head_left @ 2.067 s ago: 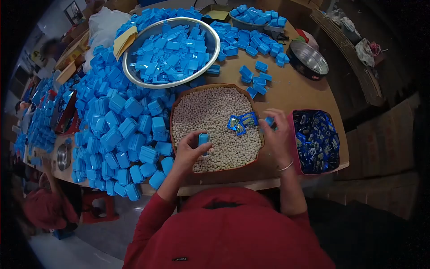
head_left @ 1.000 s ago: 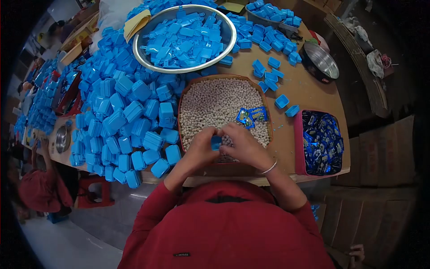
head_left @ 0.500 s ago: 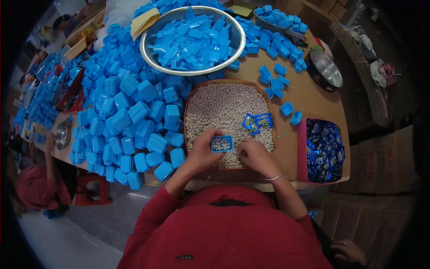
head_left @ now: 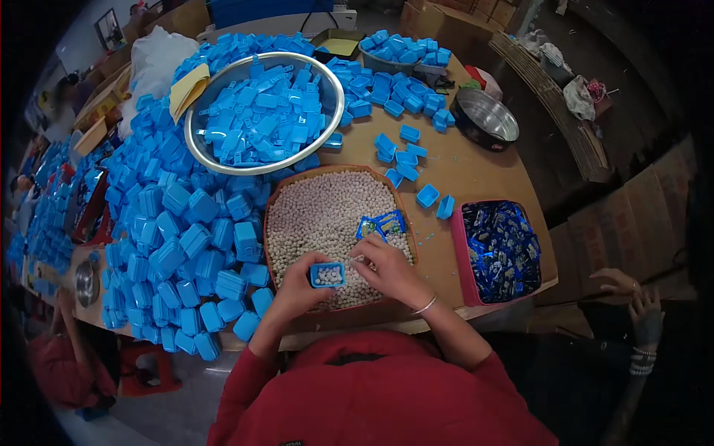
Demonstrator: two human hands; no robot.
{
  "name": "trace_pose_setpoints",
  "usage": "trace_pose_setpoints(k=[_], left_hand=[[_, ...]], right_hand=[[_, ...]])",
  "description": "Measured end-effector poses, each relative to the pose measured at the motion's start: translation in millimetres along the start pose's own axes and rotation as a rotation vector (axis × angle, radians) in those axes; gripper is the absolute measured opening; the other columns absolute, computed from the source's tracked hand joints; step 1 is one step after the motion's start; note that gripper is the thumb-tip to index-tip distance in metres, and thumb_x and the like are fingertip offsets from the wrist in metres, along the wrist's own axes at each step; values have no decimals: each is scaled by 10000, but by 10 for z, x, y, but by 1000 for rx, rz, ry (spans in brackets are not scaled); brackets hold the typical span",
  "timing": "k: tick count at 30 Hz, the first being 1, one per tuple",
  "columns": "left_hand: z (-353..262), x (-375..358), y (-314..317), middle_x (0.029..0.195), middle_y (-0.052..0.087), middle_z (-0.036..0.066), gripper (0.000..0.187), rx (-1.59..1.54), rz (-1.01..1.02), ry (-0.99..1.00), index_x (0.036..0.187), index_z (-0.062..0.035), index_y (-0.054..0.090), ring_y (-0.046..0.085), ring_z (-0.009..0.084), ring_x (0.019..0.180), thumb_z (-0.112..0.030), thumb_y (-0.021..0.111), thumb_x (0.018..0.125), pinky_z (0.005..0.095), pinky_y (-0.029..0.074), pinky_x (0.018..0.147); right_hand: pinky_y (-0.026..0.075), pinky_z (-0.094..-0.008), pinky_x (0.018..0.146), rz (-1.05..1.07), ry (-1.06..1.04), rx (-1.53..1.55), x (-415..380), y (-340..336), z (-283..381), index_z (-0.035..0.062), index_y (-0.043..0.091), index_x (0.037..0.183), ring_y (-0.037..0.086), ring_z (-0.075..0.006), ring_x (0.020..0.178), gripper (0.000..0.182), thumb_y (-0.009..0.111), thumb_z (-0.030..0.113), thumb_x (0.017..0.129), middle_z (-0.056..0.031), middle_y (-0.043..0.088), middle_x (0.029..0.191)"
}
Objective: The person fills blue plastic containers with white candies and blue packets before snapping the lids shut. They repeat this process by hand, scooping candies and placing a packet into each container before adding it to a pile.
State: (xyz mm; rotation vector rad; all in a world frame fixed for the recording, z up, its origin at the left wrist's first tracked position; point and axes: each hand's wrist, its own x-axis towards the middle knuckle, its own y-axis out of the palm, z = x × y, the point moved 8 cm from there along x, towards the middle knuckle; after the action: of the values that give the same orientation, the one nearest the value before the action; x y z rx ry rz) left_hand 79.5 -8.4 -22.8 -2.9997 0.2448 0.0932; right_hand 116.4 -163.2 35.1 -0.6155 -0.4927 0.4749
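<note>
The left hand (head_left: pixel 299 288) pinches a box (head_left: pixel 328 285) of pellets (head_left: pixel 327 276). Just right of it, the right hand (head_left: pixel 390 272) curls, its grip impossible to tell; packets (head_left: pixel 390 221) lie just beyond.

The brown table (head_left: pixel 491 172) bears a heap of blue boxes (head_left: pixel 195 239) on the left, a tray (head_left: pixel 266 230) of pale beads (head_left: pixel 327 201) by the front edge, a pink bin (head_left: pixel 463 264), a round tin (head_left: pixel 487 117) and open boxes (head_left: pixel 427 195).

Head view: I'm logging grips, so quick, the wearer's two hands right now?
Left hand: closed around a small blue rectangular plastic box of pale round beads.
Right hand: fingers bent; whether it holds anything cannot be told.
</note>
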Motion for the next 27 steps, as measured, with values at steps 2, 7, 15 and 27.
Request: trace_pose_setpoints(k=[2, 7, 15, 27], left_hand=[[-57, -13, 4, 906, 585, 4, 435, -127, 64, -74, 1028, -50, 548, 572, 93, 829, -16, 738, 639, 255, 486, 719], [-26, 7, -25, 893, 602, 2, 470, -253, 45, -122, 1085, -53, 528, 595, 86, 793, -6, 756, 676, 234, 499, 655], [37, 21, -30, 960, 602, 24, 530, -351, 41, -154, 1117, -67, 502, 628, 143, 888, 56, 742, 660, 272, 531, 731], [60, 17, -27, 980, 599, 28, 504, -391, 73, -171, 1121, -62, 496, 625, 138, 894, 50, 723, 684, 280, 538, 750]], right_hand=[[478, -385, 626, -32, 19, -15, 60, -118, -107, 35, 593, 889, 606, -311, 739, 100, 632, 55, 800, -126, 551, 831], [476, -397, 654, -277, 105, -67, 364, -653, -727, 35, 614, 837, 593, -332, 770, 52, 625, 65, 796, -131, 573, 839], [480, -435, 744, -420, 169, -613, 1073, -1322, -2084, 45, 643, 880, 578, -360, 879, 131, 604, 63, 757, -164, 592, 946], [488, -300, 662, -280, 386, 10, 1082, -1433, -2779, 23, 657, 894, 611, -163, 744, 192, 678, 179, 784, -78, 651, 807]])
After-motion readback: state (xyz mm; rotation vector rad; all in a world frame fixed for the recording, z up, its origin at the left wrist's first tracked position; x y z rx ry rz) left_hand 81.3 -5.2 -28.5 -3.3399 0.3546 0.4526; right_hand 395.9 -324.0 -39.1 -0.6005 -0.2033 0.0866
